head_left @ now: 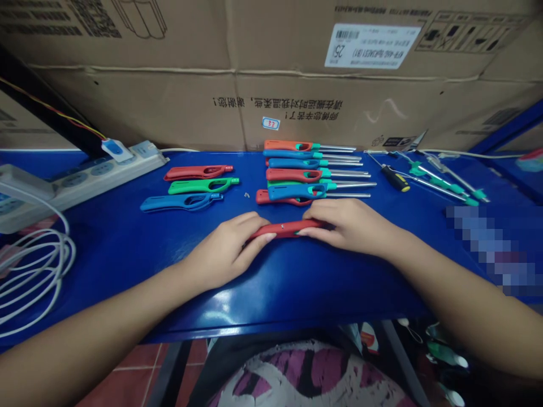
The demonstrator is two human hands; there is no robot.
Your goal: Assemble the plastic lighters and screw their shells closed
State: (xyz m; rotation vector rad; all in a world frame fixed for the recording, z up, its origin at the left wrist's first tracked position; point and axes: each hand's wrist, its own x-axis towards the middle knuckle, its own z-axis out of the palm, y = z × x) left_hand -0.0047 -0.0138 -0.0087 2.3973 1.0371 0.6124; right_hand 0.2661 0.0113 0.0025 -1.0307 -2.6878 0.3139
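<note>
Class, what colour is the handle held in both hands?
The handle is red; the head view shows it best.

A blue tabletop bears lighters, screwdriver, power strip.

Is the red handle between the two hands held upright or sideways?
Sideways: the red handle runs nearly level from the left hand across to the right hand.

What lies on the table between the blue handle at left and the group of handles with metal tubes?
Tiny pale pieces, possibly screws, lie between the blue handle and the tubed handles, in the head view.
</note>
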